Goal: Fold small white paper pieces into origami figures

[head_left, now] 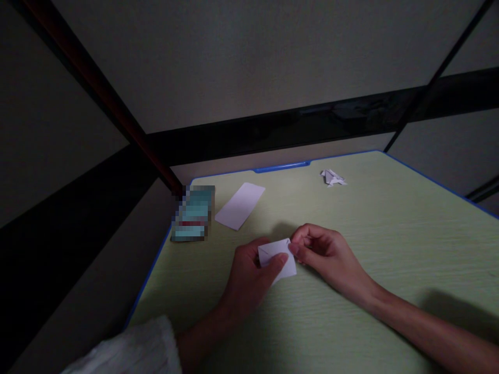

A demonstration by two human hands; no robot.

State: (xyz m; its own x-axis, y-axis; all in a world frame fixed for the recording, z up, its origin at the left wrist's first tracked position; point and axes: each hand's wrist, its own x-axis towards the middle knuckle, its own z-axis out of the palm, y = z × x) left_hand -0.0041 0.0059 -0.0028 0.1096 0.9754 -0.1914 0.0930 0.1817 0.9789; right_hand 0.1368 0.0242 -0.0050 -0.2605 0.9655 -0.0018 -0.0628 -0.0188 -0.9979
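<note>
A small folded piece of white paper (286, 267) is held just above the table, with crease lines showing on its upper face. My left hand (253, 270) grips it from the left, thumb on top and fingers behind. At the paper's upper right corner, the thumb and index finger of my right hand (322, 249) pinch the edge. The other fingers of that hand are curled, and the underside of the paper is hidden.
A white paper rectangle (240, 205) lies on the pale green table (390, 228). Left of it is a blurred-out teal object (195, 213). A folded paper figure (332, 177) sits toward the back right. A blue handle (283, 167) lines the far edge, before a panelled wall.
</note>
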